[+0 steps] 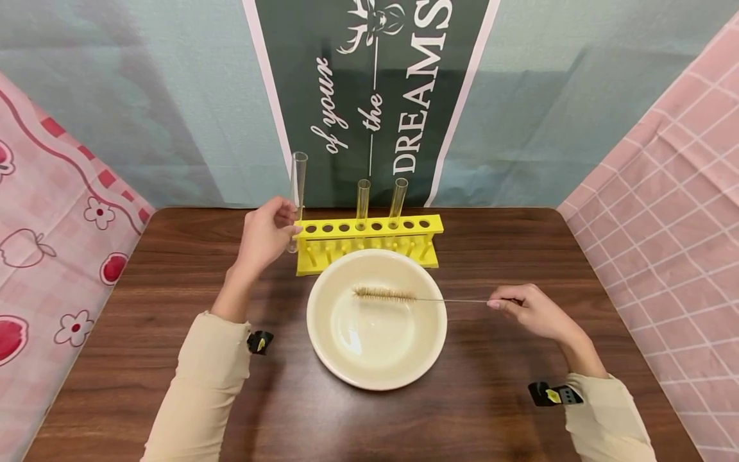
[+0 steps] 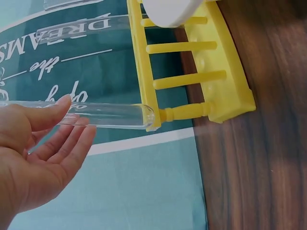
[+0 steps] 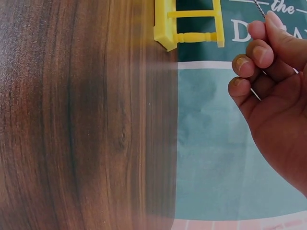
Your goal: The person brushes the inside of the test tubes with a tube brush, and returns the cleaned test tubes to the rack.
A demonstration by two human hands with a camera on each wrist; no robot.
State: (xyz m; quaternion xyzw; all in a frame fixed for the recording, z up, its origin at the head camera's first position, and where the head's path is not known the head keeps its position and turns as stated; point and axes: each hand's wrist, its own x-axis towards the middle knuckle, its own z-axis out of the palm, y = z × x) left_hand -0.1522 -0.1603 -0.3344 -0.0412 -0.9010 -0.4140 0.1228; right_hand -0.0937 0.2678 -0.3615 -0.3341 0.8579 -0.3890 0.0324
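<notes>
In the head view my left hand [image 1: 267, 232] holds a clear glass test tube [image 1: 298, 179] upright beside the left end of a yellow test tube rack [image 1: 410, 231]. The left wrist view shows the thumb and fingers about the tube [image 2: 115, 115], whose rounded bottom is near the rack's end post. My right hand [image 1: 534, 311] pinches the thin wire handle of a test tube brush [image 1: 383, 294]. The brush lies level over a cream bowl [image 1: 323, 333], bristles above its inside. In the right wrist view only a bit of twisted wire [image 3: 259, 8] shows at the fingertips.
Two more test tubes, one left [image 1: 362, 196] and one right [image 1: 399, 196], stand in the rack behind the bowl. All this is on a dark wooden table [image 1: 491, 398]. A green and blue cloth [image 1: 519, 128] hangs behind, with pink cloths at both sides.
</notes>
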